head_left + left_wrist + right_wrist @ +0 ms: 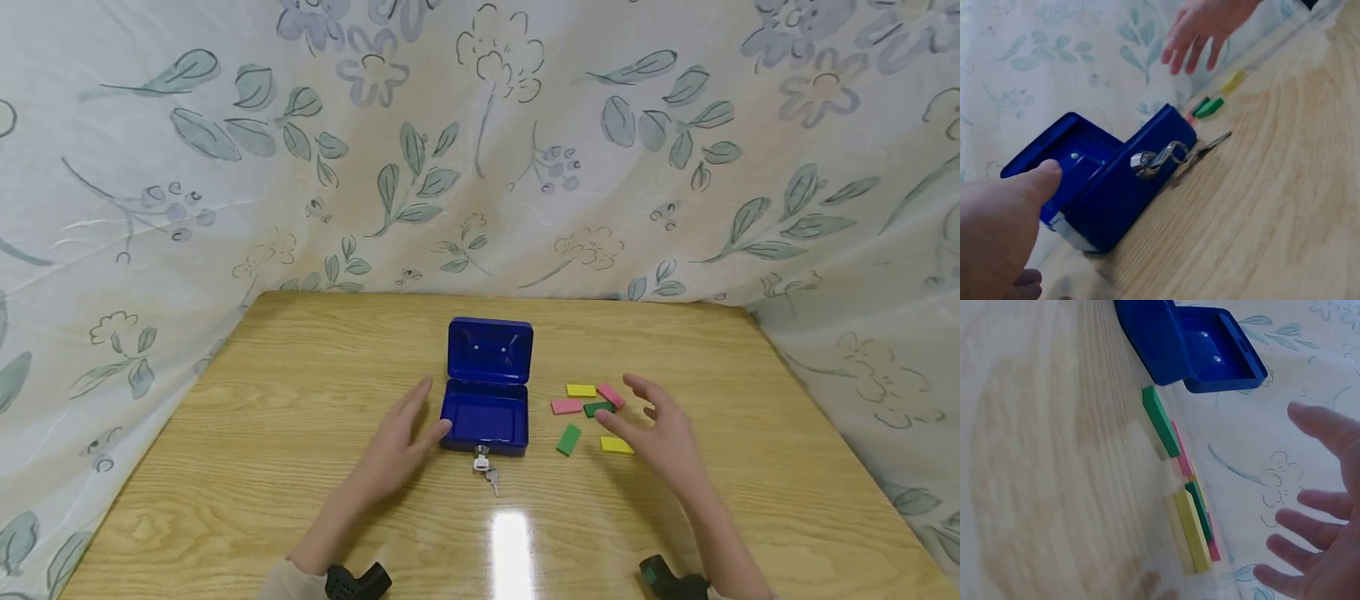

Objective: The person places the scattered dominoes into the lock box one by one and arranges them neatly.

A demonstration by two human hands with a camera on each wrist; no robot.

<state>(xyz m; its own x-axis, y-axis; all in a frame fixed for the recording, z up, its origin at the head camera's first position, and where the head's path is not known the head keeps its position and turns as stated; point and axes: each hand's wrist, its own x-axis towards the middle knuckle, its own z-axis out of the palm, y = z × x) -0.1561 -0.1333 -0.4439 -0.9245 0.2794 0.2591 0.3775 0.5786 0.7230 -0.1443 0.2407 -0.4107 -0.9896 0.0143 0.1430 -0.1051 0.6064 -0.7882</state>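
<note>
A blue metal cash box [485,414] stands on the table with its lid [491,351] raised and its inside bare. From the lock at its front hangs a ring with a key [492,478]. Beside the box's left side is my left hand [401,442], fingers extended and thumb near the box edge; whether it touches is unclear. My right hand [663,433] hovers over several flat coloured blocks, its fingers spread and holding nothing. Among them are a green block [568,440], a pink block [566,407] and a yellow block [1192,531], partly hidden by the hand in the head view.
The wooden table [315,367] carries the box and blocks. A flowered cloth [480,167] hangs behind the table's far edge and along both sides. Black wrist devices show at the bottom, including one on the left wrist [356,582].
</note>
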